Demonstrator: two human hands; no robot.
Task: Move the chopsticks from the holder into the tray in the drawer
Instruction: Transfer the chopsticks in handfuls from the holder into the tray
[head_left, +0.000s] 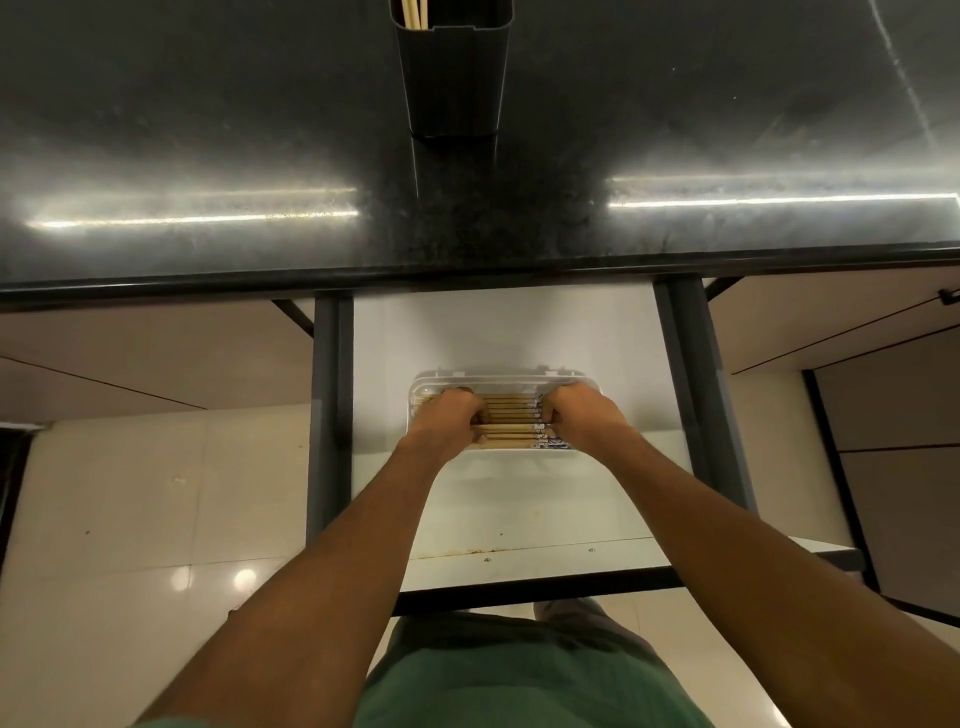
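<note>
A clear plastic tray (519, 382) lies in the open white drawer (509, 327) below the counter. Several wooden chopsticks (506, 418) with patterned blue-and-white ends lie side by side in it, running left to right. My left hand (447, 415) covers their left ends with fingers curled onto them. My right hand (579, 413) does the same at the patterned right ends. Whether each hand grips or only presses the chopsticks is hidden. On the counter stands the dark rectangular holder (452, 78), with a few pale chopsticks (414, 13) still showing at its top left.
The black polished countertop (208, 156) fills the upper half, its front edge overhanging the drawer's back. Dark grey drawer rails (327, 415) run along both sides. The drawer front (519, 566) is near my body. Pale floor tiles lie to the left.
</note>
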